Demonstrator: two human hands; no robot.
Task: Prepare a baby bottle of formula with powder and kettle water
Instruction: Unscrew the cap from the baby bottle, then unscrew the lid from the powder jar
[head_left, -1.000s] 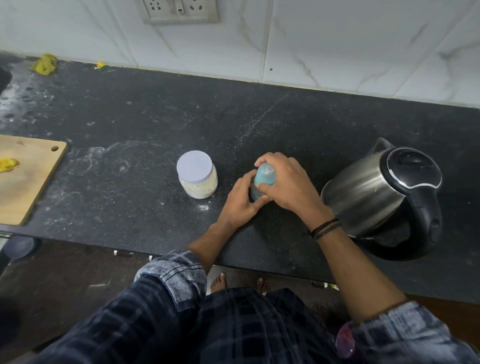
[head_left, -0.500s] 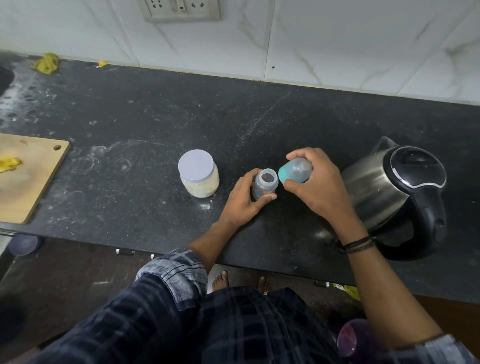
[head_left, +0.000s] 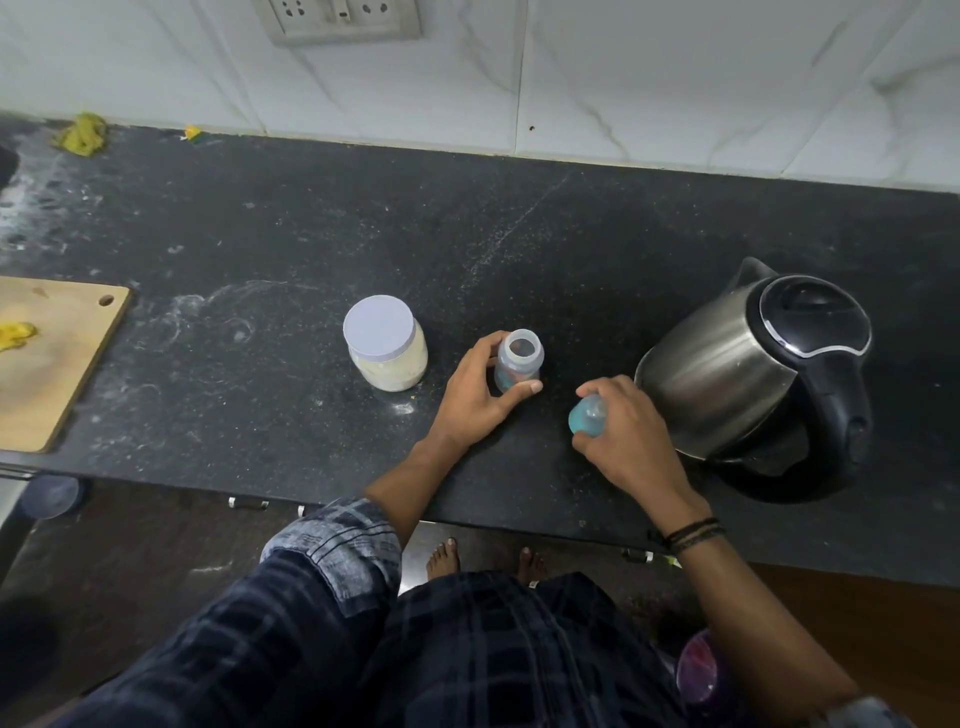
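A small clear baby bottle (head_left: 519, 361) stands upright and uncapped on the black counter (head_left: 519, 244). My left hand (head_left: 475, 397) wraps around its lower body. My right hand (head_left: 626, 434) holds the teal nipple cap (head_left: 586, 417) low over the counter, to the right of the bottle and just in front of the kettle. The steel kettle (head_left: 727, 364) with black lid and handle stands at the right. A jar of pale powder (head_left: 387, 345) with a white lid shut sits left of the bottle.
A wooden cutting board (head_left: 57, 358) with a yellow scrap lies at the left edge. Yellow bits lie near the back wall. A wall socket (head_left: 343, 21) is above. The counter's front edge runs just below my wrists.
My right hand has taken the teal cap off the bottle and carried it right and down toward the counter. The left hand has stayed on the bottle.
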